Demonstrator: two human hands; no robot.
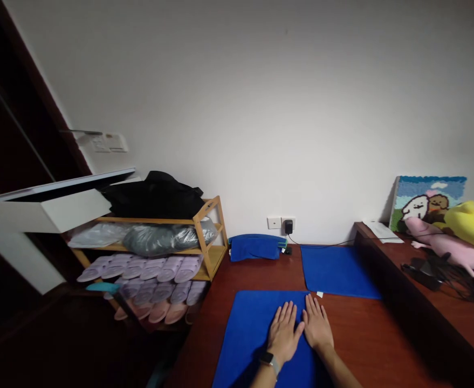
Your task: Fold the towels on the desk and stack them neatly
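A blue cloth [245, 328] lies spread flat on the reddish-brown wooden table [362, 339]. My left hand [284, 331], with a watch at the wrist, rests palm down on the cloth, fingers stretched out. Beside it, my right hand [316, 323] lies flat along the cloth's right edge, its fingers extended too. A small white tag [320, 295] shows just beyond the right fingertips. Farther back on the right, a second blue cloth [337, 272] is laid flat. Against the wall sits a folded blue cloth bundle [256, 248].
Left of the table stands a wooden rack [206, 248] with several pairs of slippers [156, 267] and a black bag [156, 196] on top. A raised ledge on the right holds a pink plush toy [442, 242], a yellow plush [469, 226] and cables. A black plug [288, 226] is in the wall socket.
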